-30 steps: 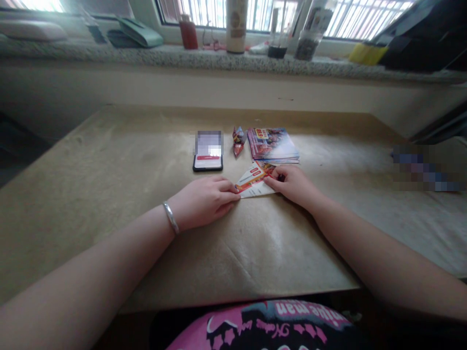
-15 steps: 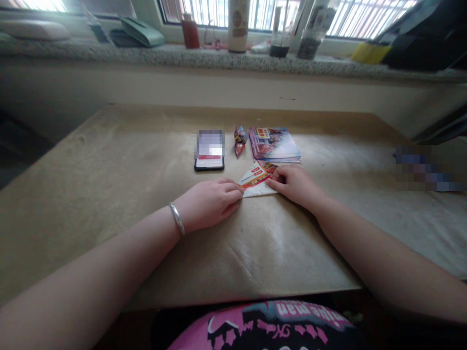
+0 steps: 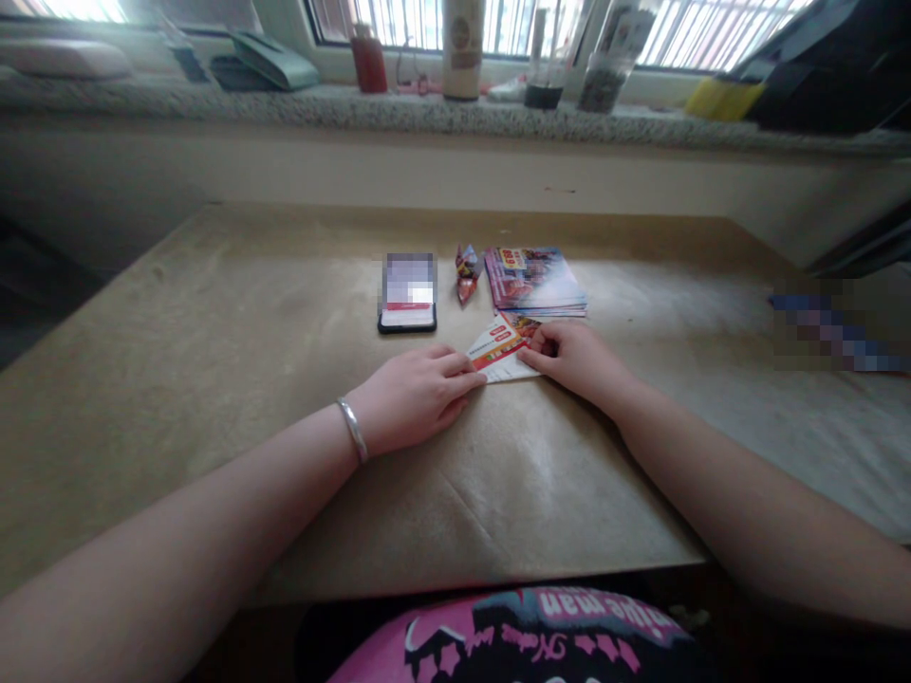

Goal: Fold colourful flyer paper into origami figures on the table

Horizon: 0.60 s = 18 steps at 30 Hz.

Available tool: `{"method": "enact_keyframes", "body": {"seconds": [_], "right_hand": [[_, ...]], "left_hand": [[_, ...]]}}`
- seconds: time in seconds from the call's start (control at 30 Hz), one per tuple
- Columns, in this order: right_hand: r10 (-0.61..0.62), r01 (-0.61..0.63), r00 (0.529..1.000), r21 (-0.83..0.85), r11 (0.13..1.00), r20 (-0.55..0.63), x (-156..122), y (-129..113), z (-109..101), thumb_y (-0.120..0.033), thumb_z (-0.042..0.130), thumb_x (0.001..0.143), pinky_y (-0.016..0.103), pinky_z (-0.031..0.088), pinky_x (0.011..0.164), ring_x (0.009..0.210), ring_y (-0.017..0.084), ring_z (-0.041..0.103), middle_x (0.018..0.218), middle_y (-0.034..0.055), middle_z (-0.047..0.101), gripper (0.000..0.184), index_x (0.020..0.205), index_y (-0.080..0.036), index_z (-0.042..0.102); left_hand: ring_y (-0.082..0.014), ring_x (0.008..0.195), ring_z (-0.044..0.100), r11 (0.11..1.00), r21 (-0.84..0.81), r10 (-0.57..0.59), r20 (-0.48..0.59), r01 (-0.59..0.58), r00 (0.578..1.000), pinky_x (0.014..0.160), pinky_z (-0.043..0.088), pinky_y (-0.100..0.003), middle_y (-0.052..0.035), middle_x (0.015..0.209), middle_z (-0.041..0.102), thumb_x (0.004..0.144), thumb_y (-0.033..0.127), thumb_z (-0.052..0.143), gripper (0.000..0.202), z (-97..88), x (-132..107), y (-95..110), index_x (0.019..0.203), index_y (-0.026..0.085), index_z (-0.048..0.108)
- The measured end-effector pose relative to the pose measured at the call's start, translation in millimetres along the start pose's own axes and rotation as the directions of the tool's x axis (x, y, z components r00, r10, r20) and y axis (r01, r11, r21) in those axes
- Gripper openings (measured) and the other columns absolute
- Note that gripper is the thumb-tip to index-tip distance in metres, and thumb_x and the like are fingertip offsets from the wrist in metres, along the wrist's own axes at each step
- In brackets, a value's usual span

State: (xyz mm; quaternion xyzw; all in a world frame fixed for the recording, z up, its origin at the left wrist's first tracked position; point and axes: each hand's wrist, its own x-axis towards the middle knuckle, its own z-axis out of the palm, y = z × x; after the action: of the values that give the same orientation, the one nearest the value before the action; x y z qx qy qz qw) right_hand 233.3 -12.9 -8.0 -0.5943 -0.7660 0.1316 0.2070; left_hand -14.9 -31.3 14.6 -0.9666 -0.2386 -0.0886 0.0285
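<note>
A folded paper flyer (image 3: 498, 351), printed in white, red and yellow, lies on the table between my hands. My left hand (image 3: 427, 394), with a silver bangle at the wrist, grips its left corner, the fingertips on top. At the right corner my right hand (image 3: 569, 359) pinches the paper between thumb and curled fingers. Just behind the flyer sits a stack of colourful printed flyers (image 3: 537, 283). To the left of that stack is a small folded paper piece (image 3: 466, 275), and further left a phone (image 3: 408, 294) lies flat with its screen blurred.
The table (image 3: 249, 313) has a tan cover. A granite windowsill (image 3: 399, 109) behind it holds a red bottle (image 3: 368, 62), a tall cream container (image 3: 462, 52), clear jars (image 3: 608, 62) and a yellow object (image 3: 724, 98). A blurred strip (image 3: 840, 330) lies at the right.
My left hand has slid slightly to the right along the flyer's near edge, its fingers further over the corner. My right hand stays almost where it was.
</note>
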Motion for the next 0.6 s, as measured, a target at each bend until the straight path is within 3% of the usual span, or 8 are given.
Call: {"method": "enact_keyframes", "body": {"seconds": [0.1,0.2,0.3,0.47,0.6], "right_hand": [[-0.033,0.030,0.997,-0.054,0.998,-0.065,-3,-4,-1,-0.039,0.062,0.076,0.028,0.035,0.055,0.062,0.016,0.050,0.069,0.0016,0.060,0.021,0.068,-0.020,0.055],[-0.199,0.170,0.968,-0.184,0.968,-0.151,-9,-11,-3,-0.031,0.061,0.079,0.034,0.041,0.072,0.081,0.022,0.054,0.082,0.0061,0.063,0.011,0.076,-0.020,0.059],[-0.340,0.278,0.922,-0.294,0.914,-0.186,-15,-18,-6,-0.028,0.057,0.083,0.040,0.040,0.082,0.092,0.026,0.052,0.095,0.0090,0.064,0.010,0.085,-0.021,0.065],[-0.566,0.557,0.824,-0.213,0.803,0.022,-19,-23,-5,-0.022,0.049,0.088,0.036,0.040,0.087,0.094,0.022,0.055,0.097,0.0043,0.069,0.021,0.091,-0.025,0.070],[-0.607,0.610,0.790,-0.205,0.765,0.088,-19,-21,-4,-0.018,0.045,0.089,0.033,0.043,0.083,0.089,0.019,0.058,0.094,0.0049,0.069,0.028,0.096,-0.024,0.071]], "left_hand": [[-0.0213,0.096,0.055,1.000,0.018,-0.005,0.014,0.005,1.000,0.085,0.050,-0.036,-0.0092,0.107,0.062,0.091,0.022,0.042,0.032,-1.1,1,1,0.118,0.017,0.060],[-0.0208,0.096,0.055,1.000,0.027,-0.002,0.010,0.001,1.000,0.085,0.051,-0.035,-0.0094,0.106,0.063,0.090,0.021,0.044,0.031,-2.5,2,2,0.116,0.017,0.061],[-0.0198,0.095,0.056,1.000,0.020,0.011,0.001,-0.011,1.000,0.085,0.051,-0.034,-0.0092,0.104,0.063,0.090,0.019,0.044,0.031,-2.7,3,3,0.115,0.018,0.061],[-0.0202,0.095,0.056,1.000,-0.004,0.009,-0.016,-0.009,1.000,0.084,0.051,-0.035,-0.0099,0.104,0.063,0.089,0.018,0.044,0.032,-0.5,1,1,0.116,0.018,0.061],[-0.0200,0.098,0.056,0.999,-0.026,0.026,0.005,-0.026,1.000,0.087,0.050,-0.034,-0.0092,0.107,0.063,0.089,0.017,0.044,0.034,-0.8,1,-1,0.119,0.018,0.060]]}}
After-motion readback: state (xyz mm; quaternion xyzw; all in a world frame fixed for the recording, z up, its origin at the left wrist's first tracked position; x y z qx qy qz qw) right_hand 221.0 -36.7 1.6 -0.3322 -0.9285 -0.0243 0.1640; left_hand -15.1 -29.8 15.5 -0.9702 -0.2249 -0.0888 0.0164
